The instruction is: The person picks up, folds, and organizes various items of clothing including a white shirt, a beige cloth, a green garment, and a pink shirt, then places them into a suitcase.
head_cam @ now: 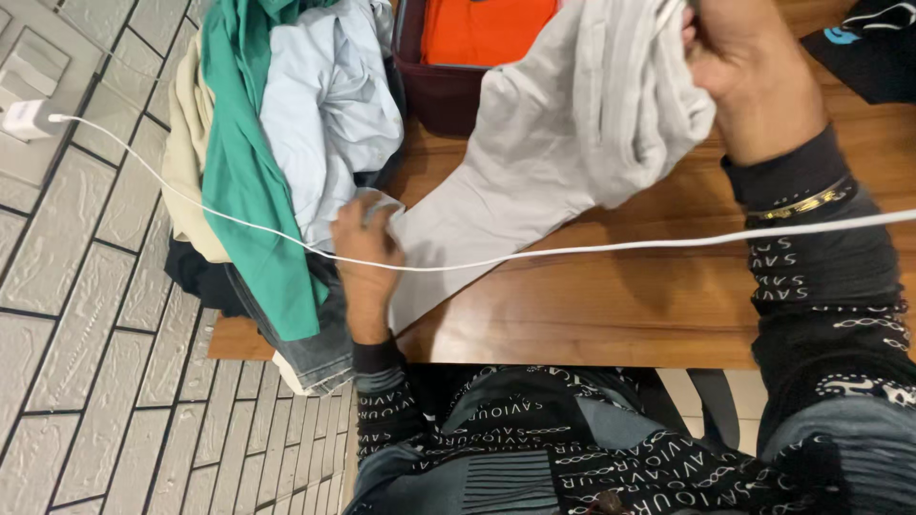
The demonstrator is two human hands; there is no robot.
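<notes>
A: Right, surroundings first, largest item down. What's on the wooden table (611, 315)?

B: Pile of clothes (286, 153) at the table's left end, overhanging the edge. Visible layers: 1 green garment (243, 181), 1 pale blue shirt (329, 105), 1 cream piece (186, 143), 1 dark piece underneath, 1 denim item (310, 348) at the bottom. Exact total: can't tell, they overlap.

A: Next?

B: 1 dark red suitcase (444, 91), open, at the far edge, w/ 1 orange garment (482, 29) inside. 1 black item (873, 48) at the top right corner, partly out of view.

A: Work item?

B: 1 light grey garment (534, 162), stretched diagonally over the table btwn both hands. Upper part bunched and lifted off the surface; lower part lying on the wood.

A: Hand status?

B: Left hand (367, 253): fingers pinched on the lower end of the grey garment, just beside the pile. Right hand (739, 57): fingers clenched around the bunched upper end, held above the table. Both sleeves dark and patterned; 1 gold bracelet (801, 202) on the right wrist.

A: Obstructions?

B: 1 white cable (572, 253) runs across the whole work area, from 1 white charger (24, 119) on the tiled wall (76, 315) at left, over the pile, over the left hand and the grey garment, then past the right forearm and out of view.
</notes>
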